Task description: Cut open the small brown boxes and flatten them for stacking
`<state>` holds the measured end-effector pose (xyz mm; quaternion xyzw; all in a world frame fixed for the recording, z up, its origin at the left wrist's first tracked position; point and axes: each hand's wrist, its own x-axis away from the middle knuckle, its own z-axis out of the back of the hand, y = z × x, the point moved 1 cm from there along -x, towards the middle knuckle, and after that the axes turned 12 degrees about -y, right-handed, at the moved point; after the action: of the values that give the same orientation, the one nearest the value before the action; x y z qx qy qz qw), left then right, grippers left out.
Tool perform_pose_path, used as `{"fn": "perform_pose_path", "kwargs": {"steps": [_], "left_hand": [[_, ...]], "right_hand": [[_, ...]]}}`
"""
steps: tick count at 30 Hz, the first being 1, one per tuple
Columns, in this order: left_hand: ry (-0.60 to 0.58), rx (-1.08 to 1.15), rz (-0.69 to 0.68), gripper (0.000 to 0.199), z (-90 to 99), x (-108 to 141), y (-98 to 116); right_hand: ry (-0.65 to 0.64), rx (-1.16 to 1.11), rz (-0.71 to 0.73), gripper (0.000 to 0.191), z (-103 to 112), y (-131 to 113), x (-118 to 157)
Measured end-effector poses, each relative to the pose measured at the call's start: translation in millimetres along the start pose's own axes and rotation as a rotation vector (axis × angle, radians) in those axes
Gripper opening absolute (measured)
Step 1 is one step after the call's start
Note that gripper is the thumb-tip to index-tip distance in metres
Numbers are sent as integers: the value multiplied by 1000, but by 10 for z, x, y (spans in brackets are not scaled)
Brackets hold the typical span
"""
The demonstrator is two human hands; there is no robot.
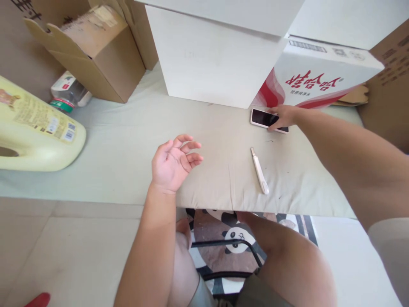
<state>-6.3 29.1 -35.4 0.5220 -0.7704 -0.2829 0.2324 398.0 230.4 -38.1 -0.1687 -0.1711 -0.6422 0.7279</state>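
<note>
My right hand (pixel 284 117) is on a smartphone (pixel 262 117) with a dark screen and a pale case, its thumb and fingers at the phone's two long sides. The phone lies on the pale green cloth (pixel 217 128), close to the white box with red lettering, and the hand covers part of it. Nearer to me lies a slim white tool (pixel 260 172) that looks like a utility knife, its narrow tip pointing away. My left hand (pixel 174 164) hovers over the cloth, palm turned up, fingers loosely bent and apart, holding nothing.
Large white boxes (pixel 211 55) and a white box with red lettering (pixel 319 76) line the back. To the left are a brown carton (pixel 118 64), a clear jar (pixel 68 91) and a big yellow jug (pixel 38 128). Below the cloth's front edge shows a panda-patterned mat (pixel 217 234).
</note>
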Motion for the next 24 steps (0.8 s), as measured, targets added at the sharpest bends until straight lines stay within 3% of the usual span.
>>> {"fn": "perform_pose_path", "kwargs": {"steps": [3,5,10,14,18,22,24], "left_hand": [[9,-2,-5,29,-10,-9,-5],[14,-6,-6,29,-22,-21,-11],[48,-19,-4,30,-47,-30,-14],[65,12,-27,29,-33,-12,7],[161,85,-95,28,-11,-25,-3],[319,157,-188,31,-3,-47,-54],[317,184,-213,36,-1,-44,-61]], "right_hand": [[-131,106,-61,88,13,-35,16],[-121,110,-71,92,19,-51,44],[-2,64,-106,90,-39,-81,183],[220,53,45,72,-259,-326,440],[307,30,394,57,-588,-968,757],[388,-46,699,60,-699,-1976,1088],[412,-81,846,62,-661,-2534,1244]]}}
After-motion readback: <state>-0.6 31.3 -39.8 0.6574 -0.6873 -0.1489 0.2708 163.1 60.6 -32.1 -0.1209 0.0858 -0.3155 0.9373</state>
